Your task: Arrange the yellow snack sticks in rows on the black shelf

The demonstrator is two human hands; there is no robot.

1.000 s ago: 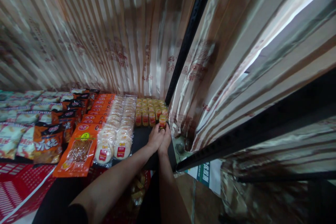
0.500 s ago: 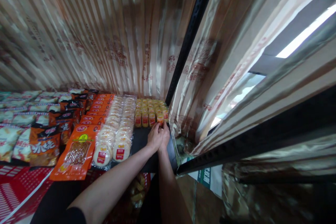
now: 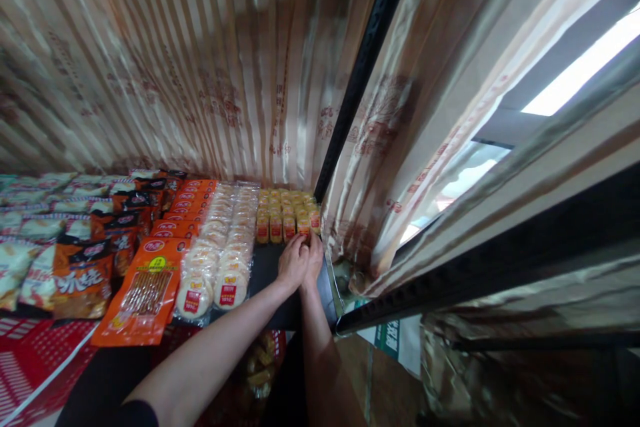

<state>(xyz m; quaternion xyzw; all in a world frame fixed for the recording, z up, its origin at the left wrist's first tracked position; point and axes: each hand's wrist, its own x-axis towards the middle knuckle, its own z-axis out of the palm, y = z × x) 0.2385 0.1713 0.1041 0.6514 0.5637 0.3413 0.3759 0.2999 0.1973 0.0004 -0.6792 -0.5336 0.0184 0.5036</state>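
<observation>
Along the front of a black shelf (image 3: 265, 269), in the head view, the person's two bare hands meet at small yellow packs (image 3: 276, 227) with red labels. These packs sit in close rows at the right end of the goods, beside a black slotted post (image 3: 356, 90). The left hand (image 3: 293, 265) and the right hand (image 3: 312, 263) are pressed side by side, touching, their fingertips at the lower front of the packs nearest the post. The fingers of both hands are bent and close together; whether they grasp a pack or only rest against it cannot be told, since the backs of the hands hide the contact.

Just left of the yellow packs run two rows of round white crackers (image 3: 231, 285) in clear wrap, with red labels on the front ones. Next to them stand orange packets (image 3: 148, 290), the front one leaning over the shelf edge and showing thin brown sticks through its window. Farther left are orange-and-black bags (image 3: 83, 280) and pale bags (image 3: 37, 275). A red basket (image 3: 47, 363) with slotted walls lies below the shelf at lower left. Striped printed sheeting (image 3: 240, 60) hangs behind the goods.
</observation>
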